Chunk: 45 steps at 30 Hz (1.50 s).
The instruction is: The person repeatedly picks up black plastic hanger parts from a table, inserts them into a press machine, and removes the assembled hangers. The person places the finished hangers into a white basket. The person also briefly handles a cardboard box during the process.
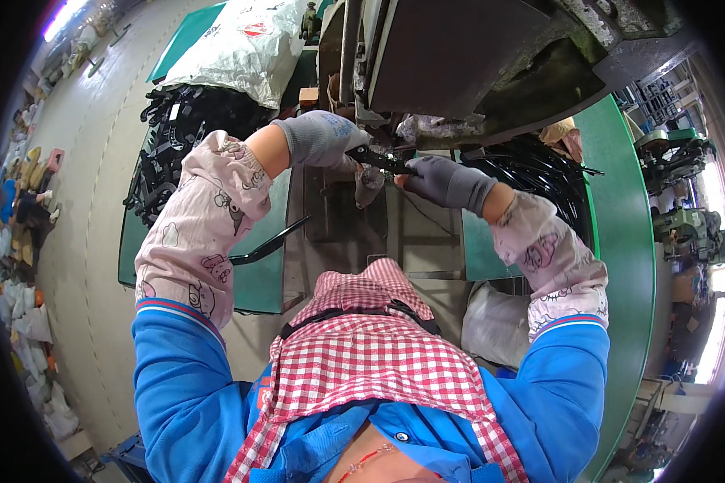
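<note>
My left hand [322,140], in a grey knit glove, is closed on one end of a slim black part [385,163]. My right hand [449,182], in a darker grey glove, grips the other end. The part lies roughly level between both hands, at the small working head of a large dark machine [451,56]; its exact kind I cannot make out. Just below the part stands a worn metal post [369,187] of the machine. Fingertips of both hands are partly hidden behind the part and the gloves.
At my left, a green table [259,278] carries a heap of black parts [193,133] and a long black bar [272,241]. A white sack [238,52] lies behind. Right are long black strips [532,173], a green bench [620,241] and a plastic bag [495,322].
</note>
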Each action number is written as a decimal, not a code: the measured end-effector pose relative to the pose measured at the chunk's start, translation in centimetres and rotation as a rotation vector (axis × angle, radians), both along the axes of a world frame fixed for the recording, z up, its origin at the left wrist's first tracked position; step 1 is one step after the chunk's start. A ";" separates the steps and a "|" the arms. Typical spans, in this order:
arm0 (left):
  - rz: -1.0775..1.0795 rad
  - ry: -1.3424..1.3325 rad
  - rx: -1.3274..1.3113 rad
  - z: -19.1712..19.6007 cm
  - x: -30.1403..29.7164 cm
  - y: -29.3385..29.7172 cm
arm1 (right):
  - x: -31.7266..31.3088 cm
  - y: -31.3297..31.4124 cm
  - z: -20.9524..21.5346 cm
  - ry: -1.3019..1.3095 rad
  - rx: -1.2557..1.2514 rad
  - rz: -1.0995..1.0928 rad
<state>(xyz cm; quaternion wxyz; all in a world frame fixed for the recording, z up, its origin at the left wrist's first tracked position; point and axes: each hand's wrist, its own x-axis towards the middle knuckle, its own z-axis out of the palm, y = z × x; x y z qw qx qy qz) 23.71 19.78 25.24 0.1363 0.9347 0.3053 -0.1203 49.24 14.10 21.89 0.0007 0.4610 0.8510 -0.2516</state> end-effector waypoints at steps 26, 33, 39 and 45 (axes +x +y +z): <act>0.881 -1.552 -1.142 -9.8 8.1 -16.0 | 3.3 6.9 -14.6 0.117 0.529 -0.174; 0.884 -1.384 -1.548 -7.9 12.4 -17.3 | -2.6 8.7 -15.8 -0.399 0.046 -0.506; 0.861 -1.548 -1.469 -5.2 11.3 -19.0 | -2.9 7.2 -13.9 -0.362 0.067 -0.544; 0.868 -1.260 0.036 -12.7 -2.7 -21.7 | -1.4 7.6 -16.9 -0.307 0.214 -0.570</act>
